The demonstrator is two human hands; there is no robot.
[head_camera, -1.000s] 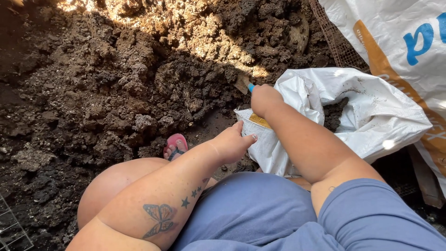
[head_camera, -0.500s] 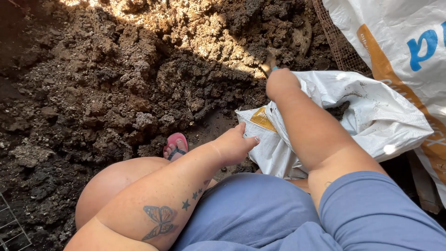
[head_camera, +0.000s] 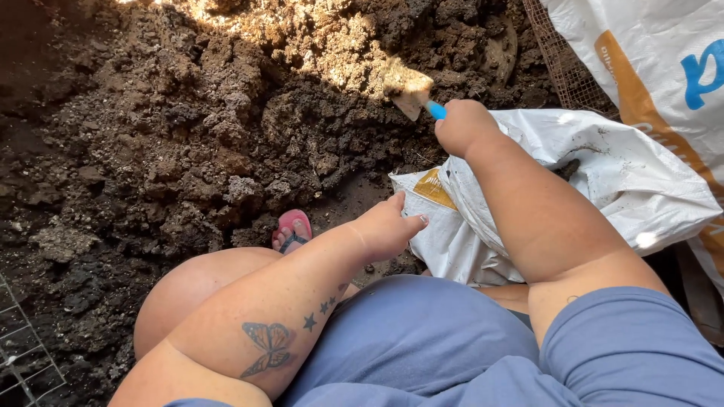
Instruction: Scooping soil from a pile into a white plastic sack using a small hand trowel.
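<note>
while the small trowel [head_camera: 411, 96] sits with its blade loaded with pale, sunlit soil at the edge of the dirt pile [head_camera: 226, 128], the step in hand reads as scooping: a load lifted from the pile, not yet tipped. blue handle just shows above the right hand [head_camera: 465, 126], which is clenched around it, fingers [head_camera: 452, 136] fully curled, no gap visible. blade is tilted, tip pointing up-left, touching or just above the crumbly soil; cannot tell which. judgement: next move calls for keeping the blade level enough that the load does not spill, then swinging it back over the mouth of the white sack [head_camera: 603, 181], which lies just beside and below the right forearm. left hand [head_camera: 388, 226] rests at the sack's near edge, by the yellow patch; thumb extended, fingers [head_camera: 411, 221] loosely bent and appearing to pinch or press the rim, hold not fully visible. judgement: that hand needs to keep the mouth open for the tip. outward: a pink sandal [head_camera: 292, 228] with toes showing sits on dark soil between knee and pile; a larger white bag [head_camera: 664, 68] with orange and blue print stands at upper right, wire mesh [head_camera: 566, 68] beside it; a wire grid [head_camera: 23, 354] at lower left.
</note>
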